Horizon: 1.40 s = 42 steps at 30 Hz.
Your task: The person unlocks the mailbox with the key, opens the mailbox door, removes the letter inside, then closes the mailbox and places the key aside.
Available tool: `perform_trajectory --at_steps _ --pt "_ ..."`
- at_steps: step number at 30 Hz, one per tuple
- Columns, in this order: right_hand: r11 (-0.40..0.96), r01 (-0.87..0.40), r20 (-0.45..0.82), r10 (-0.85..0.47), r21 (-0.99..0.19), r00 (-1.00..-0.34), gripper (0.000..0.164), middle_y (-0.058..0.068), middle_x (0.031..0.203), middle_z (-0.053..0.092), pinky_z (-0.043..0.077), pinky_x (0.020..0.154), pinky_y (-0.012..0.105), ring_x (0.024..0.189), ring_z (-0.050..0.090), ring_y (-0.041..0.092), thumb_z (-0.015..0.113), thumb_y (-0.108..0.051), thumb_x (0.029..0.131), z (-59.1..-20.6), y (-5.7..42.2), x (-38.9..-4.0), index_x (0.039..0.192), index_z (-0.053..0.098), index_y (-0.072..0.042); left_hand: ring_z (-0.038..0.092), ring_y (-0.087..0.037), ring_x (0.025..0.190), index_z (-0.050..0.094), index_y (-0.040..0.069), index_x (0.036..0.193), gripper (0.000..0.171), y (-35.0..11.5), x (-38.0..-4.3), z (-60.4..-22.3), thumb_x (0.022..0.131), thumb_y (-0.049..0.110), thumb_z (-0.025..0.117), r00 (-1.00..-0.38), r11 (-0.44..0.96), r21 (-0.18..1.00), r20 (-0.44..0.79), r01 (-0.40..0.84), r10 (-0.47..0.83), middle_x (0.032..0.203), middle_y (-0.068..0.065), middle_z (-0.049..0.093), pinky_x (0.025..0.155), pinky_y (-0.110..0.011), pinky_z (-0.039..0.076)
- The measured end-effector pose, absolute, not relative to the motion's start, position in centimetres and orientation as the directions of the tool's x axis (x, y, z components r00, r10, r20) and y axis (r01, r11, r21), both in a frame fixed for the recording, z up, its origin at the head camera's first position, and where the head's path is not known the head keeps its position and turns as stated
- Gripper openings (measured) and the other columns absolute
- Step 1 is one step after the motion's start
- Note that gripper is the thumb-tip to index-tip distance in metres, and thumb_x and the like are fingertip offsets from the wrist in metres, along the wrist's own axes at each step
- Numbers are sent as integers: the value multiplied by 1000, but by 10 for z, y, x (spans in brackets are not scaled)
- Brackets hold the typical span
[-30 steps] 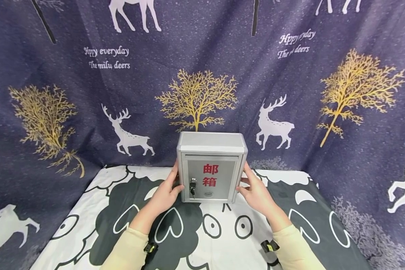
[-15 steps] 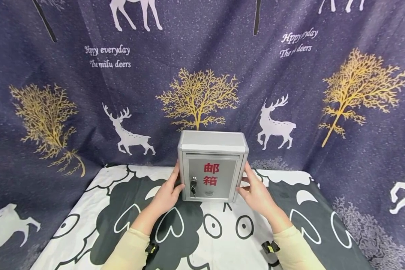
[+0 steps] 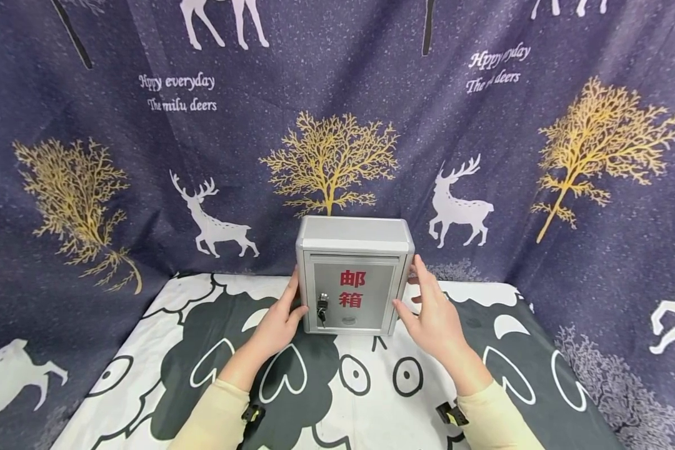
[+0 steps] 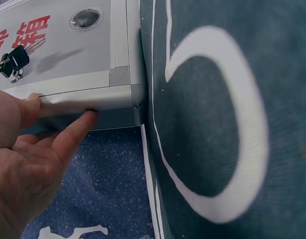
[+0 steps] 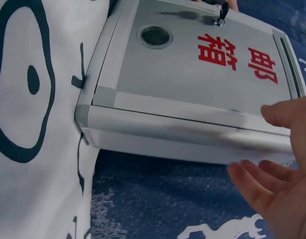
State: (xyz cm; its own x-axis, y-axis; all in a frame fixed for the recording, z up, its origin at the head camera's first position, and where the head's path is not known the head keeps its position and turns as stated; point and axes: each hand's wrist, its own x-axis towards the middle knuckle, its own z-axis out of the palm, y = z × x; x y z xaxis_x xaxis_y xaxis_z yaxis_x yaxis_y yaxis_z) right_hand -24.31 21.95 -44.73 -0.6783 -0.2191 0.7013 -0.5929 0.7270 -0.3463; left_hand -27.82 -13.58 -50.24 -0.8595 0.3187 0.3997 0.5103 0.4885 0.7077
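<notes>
A silver metal mailbox [image 3: 353,275] with red characters stands upright on the patterned cloth at the far side, door facing me. Keys [image 3: 322,310] hang from the lock at the left of its door. My left hand [image 3: 277,325] grips its left side; in the left wrist view the thumb lies on the front edge and the fingers press the side wall. At the right side, my right hand [image 3: 434,315] is spread loosely, thumb tip near the front edge. The right wrist view shows a gap between its fingers [image 5: 250,179] and the side wall.
The cloth [image 3: 365,415] under the box is white and dark green with cartoon sheep. Behind hangs a dark blue curtain [image 3: 337,81] with deer and golden trees, close to the mailbox's back. A black strap device [image 3: 452,414] sits at the right wrist.
My right hand has loosened from the mailbox's right side and shifted slightly outward, fingers spreading. The left hand and the mailbox stay where they were.
</notes>
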Motion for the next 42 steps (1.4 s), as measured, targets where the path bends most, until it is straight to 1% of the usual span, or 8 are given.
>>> perform_trajectory --at_steps 3,6,12,19,24,32,38,42 --pt "751 -611 795 -203 -249 -572 101 23 147 63 66 74 44 110 73 36 91 -5 90 -447 216 -243 172 33 2 48 -47 154 3 18 181 91 -136 -277 -502 114 9 63 -861 484 713 398 508 318 177 -25 34 120 -64 44" --pt "759 -616 842 -178 -212 -509 92 22 139 67 65 73 43 106 73 34 91 -9 89 -447 212 -242 167 43 2 48 -47 153 2 17 181 91 -135 -277 -500 114 8 63 -860 474 719 397 508 320 176 -26 34 121 -64 44" --pt "762 -610 875 -123 -219 -468 73 22 129 69 63 71 43 97 72 32 87 -18 93 -444 205 -238 156 58 3 48 -48 153 5 16 181 90 -135 -276 -499 114 9 63 -862 491 709 399 506 313 177 -25 33 121 -65 44" --pt "720 -668 905 -138 -187 -403 58 18 120 72 61 66 42 91 72 29 73 -35 105 -448 194 -235 149 64 2 50 -48 151 4 18 182 90 -135 -275 -498 114 10 63 -872 504 711 381 489 308 175 -25 36 119 -66 45" --pt "701 -686 891 -166 -194 -422 53 14 117 73 61 66 38 88 72 28 74 -34 106 -451 185 -233 145 67 2 52 -48 150 4 19 182 90 -135 -275 -498 114 10 63 -874 500 717 377 485 307 174 -26 38 118 -65 46" --pt "679 -689 835 -206 -254 -511 53 10 119 76 62 67 37 90 75 28 88 -17 92 -458 170 -229 139 70 1 51 -49 151 4 17 181 90 -134 -275 -498 114 10 63 -871 499 714 383 491 309 175 -27 36 119 -65 45" --pt "682 -672 794 -222 -289 -567 53 10 111 76 60 63 35 77 73 24 91 -20 91 -465 159 -228 137 70 -2 50 -48 152 4 18 182 89 -134 -275 -498 115 9 62 -872 494 719 381 489 308 174 -26 38 120 -65 45" --pt "691 -647 744 -238 -322 -624 54 9 111 76 61 64 35 78 73 23 91 -24 94 -467 152 -227 139 70 -4 50 -47 152 4 19 182 90 -135 -276 -499 114 8 63 -871 489 721 385 491 307 174 -26 38 120 -65 45"
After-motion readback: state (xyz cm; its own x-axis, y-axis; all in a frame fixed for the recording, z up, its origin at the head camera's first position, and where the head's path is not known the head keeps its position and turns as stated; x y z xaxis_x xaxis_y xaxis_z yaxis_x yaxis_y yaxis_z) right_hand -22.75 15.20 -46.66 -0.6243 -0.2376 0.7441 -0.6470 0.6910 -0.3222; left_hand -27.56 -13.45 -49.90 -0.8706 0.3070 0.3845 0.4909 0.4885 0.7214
